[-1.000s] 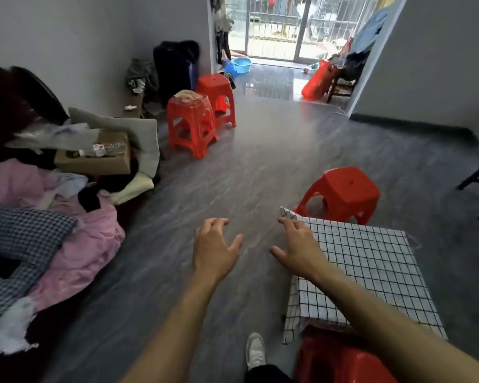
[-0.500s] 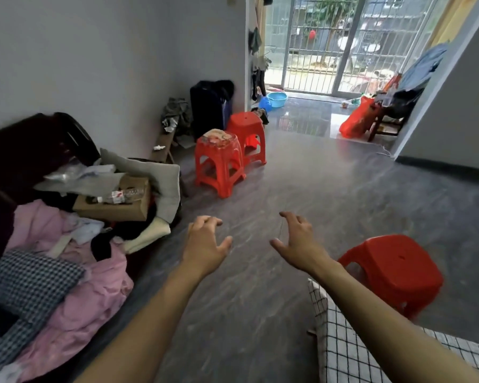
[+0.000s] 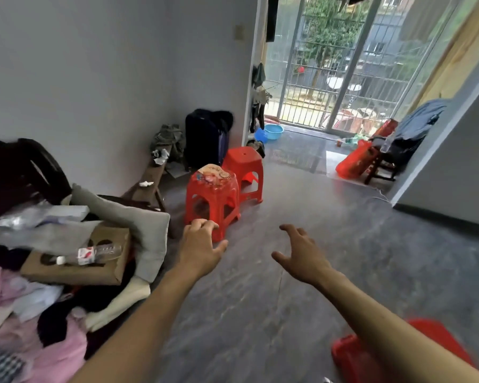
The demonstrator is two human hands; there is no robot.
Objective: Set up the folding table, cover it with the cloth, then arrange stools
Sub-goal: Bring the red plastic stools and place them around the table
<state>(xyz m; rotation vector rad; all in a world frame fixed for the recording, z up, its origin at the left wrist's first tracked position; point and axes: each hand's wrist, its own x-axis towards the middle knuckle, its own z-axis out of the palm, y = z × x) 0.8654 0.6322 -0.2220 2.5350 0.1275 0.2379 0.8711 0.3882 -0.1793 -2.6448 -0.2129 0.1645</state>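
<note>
Two red plastic stools stand on the grey floor ahead: the nearer stool (image 3: 212,199) has a sticker-covered top, and a second red stool (image 3: 244,172) stands just behind it. My left hand (image 3: 202,248) is stretched forward with fingers apart, empty, its fingertips overlapping the nearer stool's front leg in the image. My right hand (image 3: 302,257) is also open and empty, held over bare floor to the right. A third red stool (image 3: 351,357) shows blurred at the bottom right, under my right forearm. The cloth-covered table is out of view.
A sofa piled with pink bedding, cushions and a cardboard box (image 3: 78,261) with a bottle fills the left. A dark suitcase (image 3: 205,139), a low wooden bench (image 3: 150,183), blue basins (image 3: 273,131) and a red bag (image 3: 353,161) by a chair stand near the barred balcony door.
The view has lifted and moved forward toward the two stools. The checked table has left the frame. Both hands stay open and extended, and now appear closer to the nearer stool.
</note>
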